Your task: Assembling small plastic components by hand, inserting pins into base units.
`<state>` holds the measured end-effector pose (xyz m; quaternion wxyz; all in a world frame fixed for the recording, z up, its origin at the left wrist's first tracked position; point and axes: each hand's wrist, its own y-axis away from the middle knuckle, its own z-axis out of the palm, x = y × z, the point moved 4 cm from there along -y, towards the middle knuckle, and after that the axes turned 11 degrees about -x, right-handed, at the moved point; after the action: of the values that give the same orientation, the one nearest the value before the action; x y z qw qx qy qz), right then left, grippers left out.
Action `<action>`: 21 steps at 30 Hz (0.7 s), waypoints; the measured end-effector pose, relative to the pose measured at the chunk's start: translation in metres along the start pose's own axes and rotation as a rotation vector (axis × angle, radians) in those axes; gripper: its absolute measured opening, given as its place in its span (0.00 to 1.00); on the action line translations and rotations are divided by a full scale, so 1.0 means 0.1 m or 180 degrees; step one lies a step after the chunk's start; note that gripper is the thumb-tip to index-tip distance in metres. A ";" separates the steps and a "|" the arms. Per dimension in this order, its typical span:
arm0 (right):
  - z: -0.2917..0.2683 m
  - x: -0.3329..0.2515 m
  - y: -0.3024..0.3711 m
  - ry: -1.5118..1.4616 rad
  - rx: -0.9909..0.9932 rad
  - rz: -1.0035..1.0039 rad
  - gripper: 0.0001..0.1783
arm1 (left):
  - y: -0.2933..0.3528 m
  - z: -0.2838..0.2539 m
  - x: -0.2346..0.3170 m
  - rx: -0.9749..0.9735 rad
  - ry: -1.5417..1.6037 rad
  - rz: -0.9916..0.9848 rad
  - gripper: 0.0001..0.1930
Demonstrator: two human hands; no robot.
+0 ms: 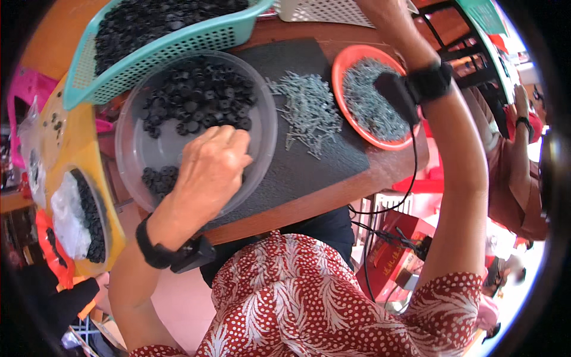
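Over a round clear plastic bowl (124,149), my left hand (215,159) is closed, its fingers curled down at the edge of a pile of small round black parts (199,95). What its fingertips hold, if anything, is hidden beneath it. A smaller cluster of the black parts (159,179) lies in the bowl by my left wrist. My right hand (385,13) reaches up at the far right, beside a white basket (327,12); the top of the picture cuts off its fingers. A heap of thin grey screws (309,110) lies on the black mat (267,187) between the bowl and an orange bowl.
The orange bowl (340,89) holds more screws, under my right forearm. A turquoise basket (172,62) full of black parts stands at the far left. Dark cables (410,172) hang from my right wrist device. Another person (514,172) is at the right, near a red box (392,256).
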<state>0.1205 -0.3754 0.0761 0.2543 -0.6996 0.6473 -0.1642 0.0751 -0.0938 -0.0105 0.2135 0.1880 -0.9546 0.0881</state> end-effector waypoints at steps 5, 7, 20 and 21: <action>-0.09 -0.77 1.06 -0.1233 -0.0885 -0.0220 0.06 | 0.12 -0.24 0.03 0.0252 0.0451 -0.0226 0.09; -0.15 -0.95 1.38 -0.1221 -0.1303 -0.0378 0.06 | 0.22 -0.27 -0.03 0.0264 0.1379 -0.0780 0.07; 0.06 -1.23 1.78 -0.0896 -0.1285 0.0036 0.08 | 0.67 -0.10 0.06 0.0832 0.3843 -0.1462 0.12; 0.08 -1.22 1.78 -0.0953 -0.1264 0.0106 0.08 | 0.68 -0.09 0.05 0.0833 0.3848 -0.1459 0.12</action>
<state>-0.0346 -0.2599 -0.0197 0.2076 -0.7416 0.6334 0.0759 0.0470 -0.0316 -0.0061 0.7007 0.3283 -0.5838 0.2458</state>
